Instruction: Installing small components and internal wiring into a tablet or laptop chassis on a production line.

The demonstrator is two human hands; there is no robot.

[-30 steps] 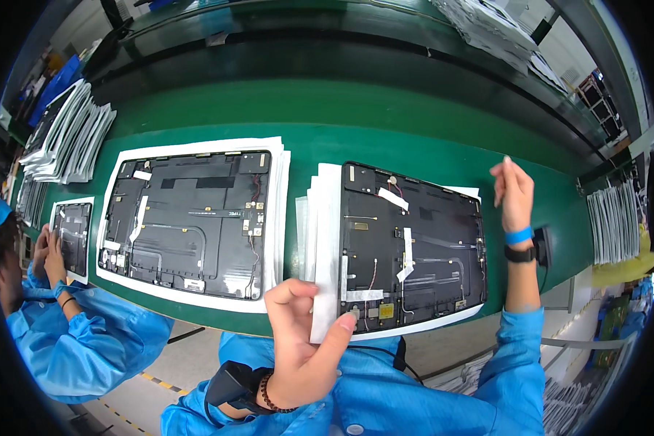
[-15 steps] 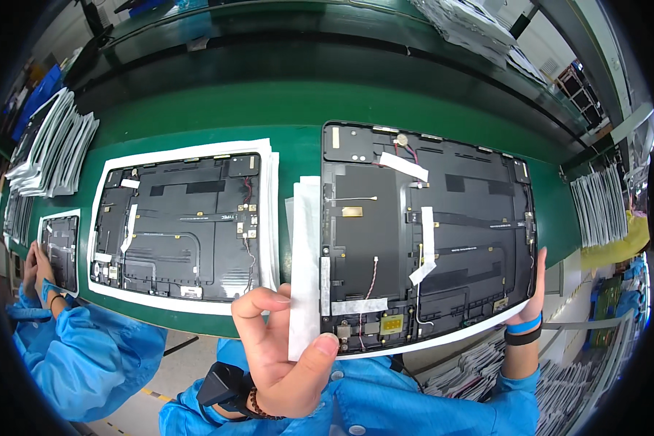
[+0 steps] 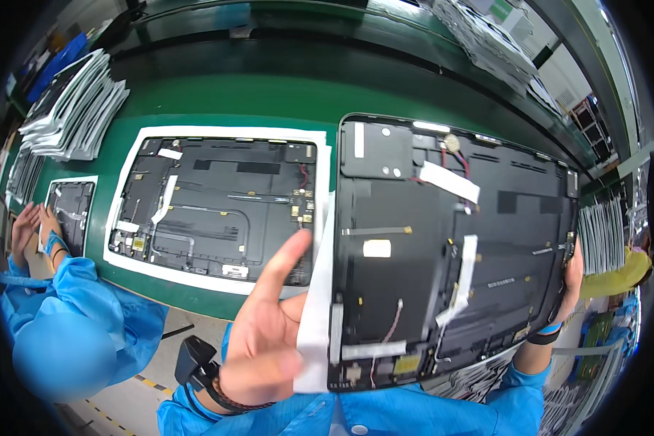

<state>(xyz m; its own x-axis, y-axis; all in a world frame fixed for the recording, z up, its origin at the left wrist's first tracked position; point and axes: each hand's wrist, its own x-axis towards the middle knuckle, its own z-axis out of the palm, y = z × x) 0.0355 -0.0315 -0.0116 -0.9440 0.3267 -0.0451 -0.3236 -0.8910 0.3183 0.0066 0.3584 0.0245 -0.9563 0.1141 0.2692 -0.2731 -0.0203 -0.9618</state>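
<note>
Green worktop (image 3: 189, 301). Left end: one stack of white-sheeted panels (image 3: 76, 112); a co-worker's hands (image 3: 25, 227) at a small dark panel (image 3: 78, 196). Near edge, centre: one black panel (image 3: 207, 189) on white paper. Left hand (image 3: 261, 338): fingers apart, beside a white sheet (image 3: 315, 330). Above near edge, toward right corner: raised panel (image 3: 421, 272), black; right hand (image 3: 575, 280) clamped on its right edge.

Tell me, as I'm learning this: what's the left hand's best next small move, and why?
Perhaps close the left hand around the left edge of the raised black panel: thumb and forefinger are spread beside it, while the right hand holds the opposite edge, so two-sided support might steady it.
</note>
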